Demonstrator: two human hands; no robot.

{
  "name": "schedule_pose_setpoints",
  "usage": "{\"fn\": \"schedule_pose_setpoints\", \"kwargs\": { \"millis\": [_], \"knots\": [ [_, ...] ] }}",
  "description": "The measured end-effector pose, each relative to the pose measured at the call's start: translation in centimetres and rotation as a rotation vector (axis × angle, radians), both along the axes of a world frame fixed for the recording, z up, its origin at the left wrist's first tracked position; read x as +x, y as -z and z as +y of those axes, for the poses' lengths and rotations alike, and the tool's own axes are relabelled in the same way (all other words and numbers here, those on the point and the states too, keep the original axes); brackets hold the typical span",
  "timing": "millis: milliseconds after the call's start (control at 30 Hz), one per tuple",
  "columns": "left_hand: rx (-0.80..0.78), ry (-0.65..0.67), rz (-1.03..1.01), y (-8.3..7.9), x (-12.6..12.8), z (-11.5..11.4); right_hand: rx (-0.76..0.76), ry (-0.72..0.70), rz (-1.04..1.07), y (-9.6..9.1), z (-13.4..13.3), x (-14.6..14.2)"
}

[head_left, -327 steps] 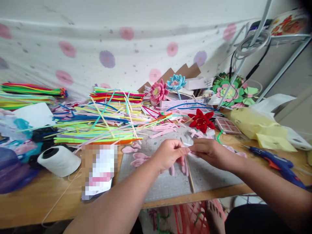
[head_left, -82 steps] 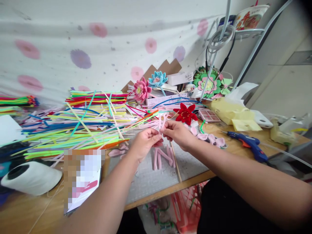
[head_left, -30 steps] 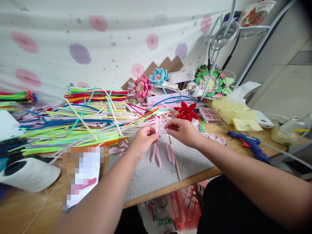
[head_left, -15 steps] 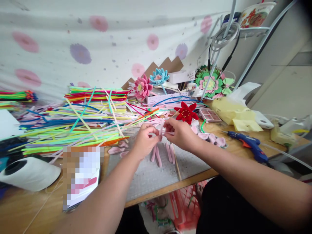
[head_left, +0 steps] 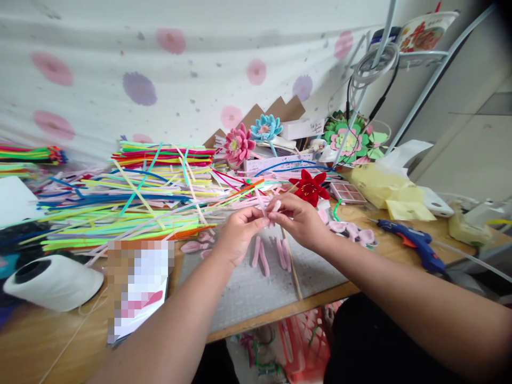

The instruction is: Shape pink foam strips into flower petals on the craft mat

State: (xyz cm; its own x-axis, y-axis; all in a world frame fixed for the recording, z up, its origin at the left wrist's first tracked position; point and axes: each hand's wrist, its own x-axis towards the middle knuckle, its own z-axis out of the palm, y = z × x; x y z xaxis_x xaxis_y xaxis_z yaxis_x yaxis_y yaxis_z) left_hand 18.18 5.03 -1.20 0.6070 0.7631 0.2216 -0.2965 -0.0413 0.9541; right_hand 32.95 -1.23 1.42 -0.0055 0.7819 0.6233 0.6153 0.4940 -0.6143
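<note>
I find left hand [head_left: 240, 233] and right hand [head_left: 299, 220] both pinched narrow on a pink pipe-cleaner piece [head_left: 275, 206] just above the grey mat [head_left: 248, 290]; so slight a fingertip hold risks it slipping among the loose pink pieces [head_left: 261, 256] beneath.

glue gun [head_left: 414, 246] right of mat [head_left: 256, 282] | thread spool [head_left: 54, 280] left | pipe cleaners [head_left: 140, 197] behind

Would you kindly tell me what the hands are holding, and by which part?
The left hand and the right hand together pinch one pink pipe cleaner piece with their fingertips, near its lower part; its ends stick up above the fingers.
</note>
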Motion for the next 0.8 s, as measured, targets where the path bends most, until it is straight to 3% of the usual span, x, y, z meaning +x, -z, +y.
{"fn": "schedule_pose_setpoints", "kwargs": {
  "millis": [133, 333, 533, 800],
  "knots": [
    [-0.116, -0.007, -0.056, -0.3, 0.1, -0.2, 0.049, 0.001, -0.135, 0.3, 0.1, -0.1],
    [-0.166, -0.019, -0.059, -0.3, 0.2, 0.0, 0.061, -0.049, -0.209, 0.6, 0.0, 0.0],
    [-0.202, -0.025, -0.075, -0.2, 0.2, 0.1, 0.155, -0.095, -0.207, 0.7, 0.0, -0.3],
    [-0.213, 0.009, -0.091, -0.4, 0.1, 0.0, 0.262, -0.051, -0.119, 1.4, 0.3, -0.4]
  ]
}}
